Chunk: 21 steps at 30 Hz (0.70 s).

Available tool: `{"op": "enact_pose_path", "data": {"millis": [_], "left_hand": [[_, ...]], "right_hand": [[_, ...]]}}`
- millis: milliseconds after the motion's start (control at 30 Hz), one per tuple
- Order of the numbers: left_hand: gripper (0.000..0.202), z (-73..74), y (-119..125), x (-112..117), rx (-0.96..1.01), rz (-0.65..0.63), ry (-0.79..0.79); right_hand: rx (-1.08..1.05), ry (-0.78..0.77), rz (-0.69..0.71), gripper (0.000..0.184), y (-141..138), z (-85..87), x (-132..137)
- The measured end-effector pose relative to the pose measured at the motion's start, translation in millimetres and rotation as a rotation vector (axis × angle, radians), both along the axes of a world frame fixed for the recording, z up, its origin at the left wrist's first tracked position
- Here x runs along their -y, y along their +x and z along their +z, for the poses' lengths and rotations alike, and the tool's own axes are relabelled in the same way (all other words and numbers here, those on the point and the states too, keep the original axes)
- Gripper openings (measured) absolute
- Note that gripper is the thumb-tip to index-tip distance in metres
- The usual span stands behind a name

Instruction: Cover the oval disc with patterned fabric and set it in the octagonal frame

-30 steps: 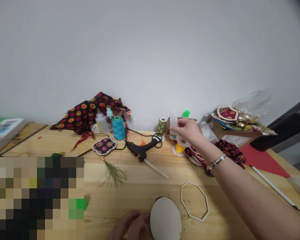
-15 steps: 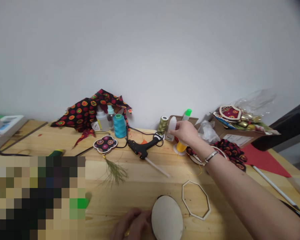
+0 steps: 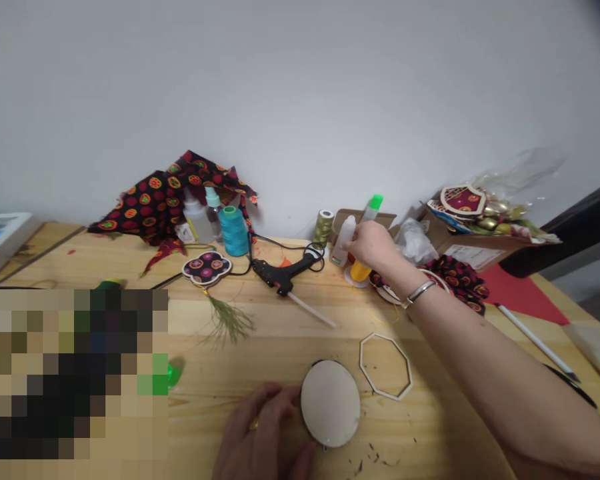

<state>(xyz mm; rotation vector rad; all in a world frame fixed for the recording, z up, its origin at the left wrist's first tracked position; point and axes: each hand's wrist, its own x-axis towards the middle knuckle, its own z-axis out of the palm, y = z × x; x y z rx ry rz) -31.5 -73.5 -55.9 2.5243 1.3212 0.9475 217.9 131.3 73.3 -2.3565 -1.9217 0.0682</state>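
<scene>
My right hand [image 3: 373,245] reaches to the back of the table, its fingers closed round a white plastic glue bottle [image 3: 344,241], which leans slightly. A spool of yellow thread [image 3: 361,270] and a green-capped tube [image 3: 375,205] stand right by this hand. At the front, my left hand [image 3: 265,430] has curled fingers and a thumb at the left and lower edge of a round pale disc [image 3: 331,403] with a dark rim. Beside the disc lies a thin octagonal wooden frame [image 3: 407,370].
A black glue gun [image 3: 285,275] with a glue stick lies mid-table. Left of it are a teal thread cone [image 3: 234,232], a tasselled ornament [image 3: 207,268] and patterned cloth [image 3: 155,193]. At right sit a cardboard box [image 3: 473,257], red sheet [image 3: 525,293] and white pencil [image 3: 537,341].
The glue bottle has gone from upright to leaning in my right hand. More of my left hand and the disc shows, and the whole view has shifted as my head tilted down.
</scene>
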Motion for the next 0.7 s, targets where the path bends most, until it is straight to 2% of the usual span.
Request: {"op": "enact_pose_path", "data": {"millis": [100,200,300,367,433,500,567,633,700], "left_hand": [[0.047,1.9,1.9,1.8,0.008,0.034,-0.029],[0.042,3.8,6.4,5.3,0.038,0.101,-0.062],[0.042,8.2,6.6,4.1,-0.002,0.060,-0.047],[0.043,11.8,4.7,1.6,-0.035,0.025,-0.023],[0.045,15.0,3.2,0.0,-0.054,0.018,-0.014],[0.046,17.3,2.8,0.2,-0.055,0.034,-0.023],[0.044,19.3,3.5,1.8,-0.046,0.045,-0.038],[0.042,21.5,4.9,3.7,-0.035,0.049,-0.060],[0.040,24.2,6.6,5.5,-0.020,0.054,-0.089]], "right_hand": [[-0.025,0.096,0.017,0.025,5.5,1.5,2.2],[-0.049,0.205,0.032,0.023,8.5,10.4,15.8],[-0.079,0.281,0.056,0.019,10.5,21.5,46.7],[-0.101,0.298,0.073,0.020,14.0,22.2,75.6],[-0.140,0.276,0.103,0.017,20.5,13.3,107.8],[-0.194,0.235,0.136,0.017,29.3,-4.5,140.2],[-0.340,0.260,0.163,0.019,38.0,-26.6,170.3],[-0.401,0.350,0.184,0.017,44.2,-47.9,195.9],[-0.433,0.360,0.185,0.031,46.3,-64.7,215.0]]}}
